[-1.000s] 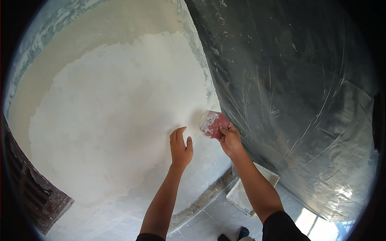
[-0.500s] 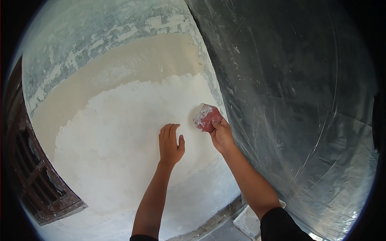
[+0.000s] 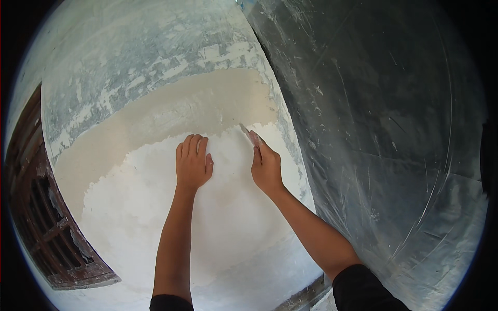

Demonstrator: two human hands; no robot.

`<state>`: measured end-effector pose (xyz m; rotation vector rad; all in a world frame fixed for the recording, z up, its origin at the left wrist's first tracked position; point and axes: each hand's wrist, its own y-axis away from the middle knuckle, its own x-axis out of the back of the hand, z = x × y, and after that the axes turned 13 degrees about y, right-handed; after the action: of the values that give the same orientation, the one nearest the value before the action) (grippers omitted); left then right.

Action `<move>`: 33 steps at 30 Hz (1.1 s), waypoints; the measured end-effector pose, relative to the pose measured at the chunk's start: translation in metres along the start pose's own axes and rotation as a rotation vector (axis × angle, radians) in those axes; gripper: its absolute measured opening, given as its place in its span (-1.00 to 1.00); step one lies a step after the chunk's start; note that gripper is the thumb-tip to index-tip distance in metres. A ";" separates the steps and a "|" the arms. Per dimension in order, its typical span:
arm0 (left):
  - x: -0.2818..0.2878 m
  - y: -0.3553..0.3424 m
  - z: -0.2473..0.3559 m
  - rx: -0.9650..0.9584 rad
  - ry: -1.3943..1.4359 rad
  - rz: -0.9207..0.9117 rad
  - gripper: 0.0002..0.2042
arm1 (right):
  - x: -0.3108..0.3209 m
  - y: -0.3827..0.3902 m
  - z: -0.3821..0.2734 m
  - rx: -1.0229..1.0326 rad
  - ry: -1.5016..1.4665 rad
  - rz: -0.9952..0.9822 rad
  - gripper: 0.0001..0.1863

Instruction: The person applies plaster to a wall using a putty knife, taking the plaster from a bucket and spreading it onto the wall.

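My right hand (image 3: 268,170) grips a thin, reddish putty scraper (image 3: 251,135) smeared with white filler, seen nearly edge-on. Its tip is at the border between the fresh white coat (image 3: 137,194) and the beige band (image 3: 231,96) above, at or close to the wall. To the left, my left hand (image 3: 191,165) is empty, with fingers extended upward and slightly bent, thumb apart. Its fingertips are near that same border; whether they press on the wall I cannot tell.
A dark plastic sheet (image 3: 384,135) hangs along the right side, beside the wall's edge. On the left is a brown wooden window frame with slats (image 3: 57,228). Patchy grey-green wall (image 3: 129,46) shows above the beige band. A pale, partly hidden object (image 3: 326,301) lies low on the right.
The scraper has gone up and left and turned from flat-facing to nearly edge-on. My left hand has also shifted up and left. The view has tilted upward a little.
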<state>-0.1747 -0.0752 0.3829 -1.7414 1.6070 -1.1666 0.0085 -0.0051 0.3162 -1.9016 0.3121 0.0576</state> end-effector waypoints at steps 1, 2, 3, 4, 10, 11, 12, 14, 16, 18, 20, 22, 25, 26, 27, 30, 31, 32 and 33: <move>-0.003 0.001 -0.002 -0.001 -0.003 0.003 -0.58 | -0.004 0.000 0.000 0.073 0.043 0.002 -0.58; -0.007 0.004 -0.004 -0.016 -0.032 0.023 -0.58 | -0.008 0.000 0.001 0.146 0.085 0.004 -0.56; -0.009 0.006 -0.006 -0.031 -0.064 0.042 -0.59 | -0.014 0.001 0.003 0.232 0.150 0.015 -0.51; -0.011 0.007 -0.008 -0.031 -0.071 0.045 -0.59 | -0.020 0.002 0.004 0.236 0.144 0.015 -0.51; -0.015 0.013 -0.012 -0.067 -0.011 0.154 -0.60 | -0.055 0.007 0.004 0.277 0.229 0.129 -0.48; -0.014 0.013 -0.012 -0.069 -0.017 0.155 -0.60 | -0.063 0.010 0.006 0.316 0.308 0.121 -0.45; -0.015 0.013 -0.012 -0.053 -0.003 0.145 -0.60 | -0.070 0.013 0.009 0.352 0.391 0.114 -0.42; -0.017 0.013 -0.009 -0.042 0.013 0.137 -0.60 | -0.083 0.020 0.012 0.354 0.443 0.114 -0.43; -0.017 0.013 -0.010 -0.053 0.025 0.146 -0.60 | -0.093 0.023 0.009 0.358 0.488 0.110 -0.44; -0.016 0.012 -0.009 -0.050 0.029 0.147 -0.60 | -0.096 0.026 0.007 0.351 0.565 0.107 -0.47; -0.017 0.012 -0.009 -0.045 0.040 0.144 -0.60 | -0.091 0.035 0.008 0.379 0.602 0.070 -0.48; -0.016 0.012 -0.011 -0.037 0.040 0.154 -0.61 | -0.078 0.044 0.006 0.406 0.638 0.030 -0.49; -0.015 0.013 -0.011 -0.032 0.032 0.147 -0.62 | -0.043 0.044 0.000 0.370 0.529 0.059 -0.50; -0.015 0.013 -0.011 -0.031 0.034 0.147 -0.62 | -0.032 0.035 0.000 0.323 0.493 0.088 -0.48; -0.015 0.013 -0.011 -0.024 0.035 0.134 -0.62 | -0.025 0.021 0.005 0.303 0.459 0.123 -0.48; -0.016 0.001 -0.008 -0.051 0.034 0.121 -0.63 | -0.002 -0.036 0.013 0.225 0.218 0.075 -0.41; -0.016 -0.003 -0.009 -0.083 0.024 0.114 -0.64 | 0.006 -0.053 0.012 0.261 0.314 0.017 -0.36; -0.018 -0.006 -0.010 -0.083 0.019 0.116 -0.64 | 0.006 -0.068 0.010 0.264 0.310 0.018 -0.36; -0.020 -0.009 -0.010 -0.080 0.029 0.119 -0.63 | 0.007 -0.083 0.007 0.255 0.243 -0.070 -0.33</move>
<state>-0.1770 -0.0522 0.3901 -1.6585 1.7713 -1.0900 0.0357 0.0261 0.3883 -1.6650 0.3967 -0.2509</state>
